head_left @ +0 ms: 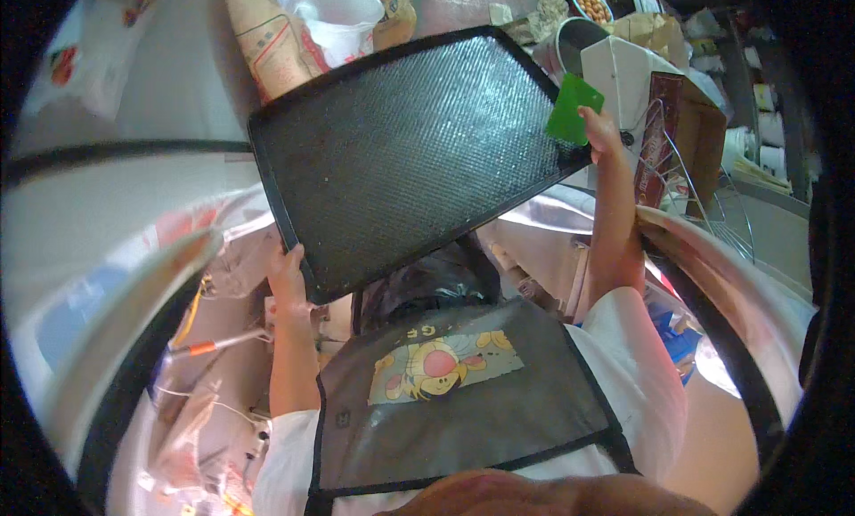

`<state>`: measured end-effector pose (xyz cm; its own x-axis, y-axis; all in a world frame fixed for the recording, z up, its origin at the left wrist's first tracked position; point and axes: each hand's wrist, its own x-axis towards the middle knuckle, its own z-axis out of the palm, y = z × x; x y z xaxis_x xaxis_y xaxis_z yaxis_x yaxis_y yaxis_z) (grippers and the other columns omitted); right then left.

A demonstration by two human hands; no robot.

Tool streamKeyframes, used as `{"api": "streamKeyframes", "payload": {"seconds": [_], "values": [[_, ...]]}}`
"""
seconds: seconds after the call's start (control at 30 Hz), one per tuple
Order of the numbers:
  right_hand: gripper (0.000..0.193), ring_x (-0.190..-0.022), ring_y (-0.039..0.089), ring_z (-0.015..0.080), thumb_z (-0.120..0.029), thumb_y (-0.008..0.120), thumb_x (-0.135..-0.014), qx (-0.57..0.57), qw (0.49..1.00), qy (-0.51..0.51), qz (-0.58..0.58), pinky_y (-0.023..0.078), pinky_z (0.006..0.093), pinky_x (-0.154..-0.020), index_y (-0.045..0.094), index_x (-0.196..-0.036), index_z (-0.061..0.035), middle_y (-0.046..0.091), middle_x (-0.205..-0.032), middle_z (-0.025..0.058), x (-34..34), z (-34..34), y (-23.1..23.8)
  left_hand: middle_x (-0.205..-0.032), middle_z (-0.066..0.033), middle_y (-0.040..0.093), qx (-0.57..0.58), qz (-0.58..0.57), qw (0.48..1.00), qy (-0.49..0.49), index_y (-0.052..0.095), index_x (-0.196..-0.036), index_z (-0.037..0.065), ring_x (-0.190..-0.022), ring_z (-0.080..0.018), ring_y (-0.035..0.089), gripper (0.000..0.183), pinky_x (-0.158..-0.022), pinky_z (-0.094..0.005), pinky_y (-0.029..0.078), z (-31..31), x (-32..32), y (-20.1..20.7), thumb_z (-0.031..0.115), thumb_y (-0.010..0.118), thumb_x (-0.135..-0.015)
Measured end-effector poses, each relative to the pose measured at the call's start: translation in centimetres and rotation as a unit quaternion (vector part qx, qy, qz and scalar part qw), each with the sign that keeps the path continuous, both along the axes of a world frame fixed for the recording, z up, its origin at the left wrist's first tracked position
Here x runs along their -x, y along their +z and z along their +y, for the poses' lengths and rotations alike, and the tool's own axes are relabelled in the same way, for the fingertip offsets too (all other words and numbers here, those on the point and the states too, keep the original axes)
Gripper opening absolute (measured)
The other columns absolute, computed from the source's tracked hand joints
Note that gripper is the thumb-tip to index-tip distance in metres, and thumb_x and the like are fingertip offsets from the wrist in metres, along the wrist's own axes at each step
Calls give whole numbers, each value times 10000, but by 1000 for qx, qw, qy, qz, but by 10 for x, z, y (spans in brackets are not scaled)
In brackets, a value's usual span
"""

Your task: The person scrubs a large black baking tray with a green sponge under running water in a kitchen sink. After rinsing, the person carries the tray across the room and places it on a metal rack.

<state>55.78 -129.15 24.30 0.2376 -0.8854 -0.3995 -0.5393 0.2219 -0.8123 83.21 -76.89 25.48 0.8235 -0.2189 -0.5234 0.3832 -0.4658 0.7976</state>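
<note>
A large black baking tray (392, 151) with a raised rim and finely textured surface is held up in front of me, tilted so its right end is higher. My left hand (287, 274) is closed on its lower left edge. At the right edge, my right hand (603, 135) is closed with the thumb over a flat green plastic scraper (573, 109). That same hand also grips the tray's rim; its fingers behind the rim are hidden. Nothing lies on the tray.
Beyond the tray stand a paper sack (267, 44) and a white plastic bag (334, 17). To the right are a metal pot (570, 46), a bowl of eggs (591, 3), a cardboard box (699, 142) and a wire rack (712, 209). I wear a dark apron (463, 436).
</note>
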Motion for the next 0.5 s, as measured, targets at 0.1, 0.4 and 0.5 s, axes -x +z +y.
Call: {"api": "streamKeyframes", "payload": {"seconds": [0.1,0.4,0.5], "values": [[363,-860,629,220,-232,620,-881,-42,996,-61,-45,499,368,-767,608,-1180,-27,670,-1017,90,-3,-26,7,-950,-59,652,66,16,997,-35,634,-1106,-46,-812,-135,593,281,-766,-286,474,-40,-48,19,70,563,-860],[321,-868,643,195,-214,594,-913,-36,992,-96,-69,516,338,-768,618,-1165,-15,674,-1003,80,22,-73,-56,-1079,-113,665,170,56,983,-35,574,-1205,-55,-935,-200,642,351,-887,-330,499,-115,-83,43,56,552,-872],[325,-912,633,191,-184,578,-927,-67,985,-103,-117,515,339,-804,601,-1205,-17,667,-1059,90,-20,-56,-24,-1055,-81,664,34,4,999,-33,592,-1201,-32,-950,-181,622,348,-900,-317,477,-111,-85,74,53,538,-868]]}}
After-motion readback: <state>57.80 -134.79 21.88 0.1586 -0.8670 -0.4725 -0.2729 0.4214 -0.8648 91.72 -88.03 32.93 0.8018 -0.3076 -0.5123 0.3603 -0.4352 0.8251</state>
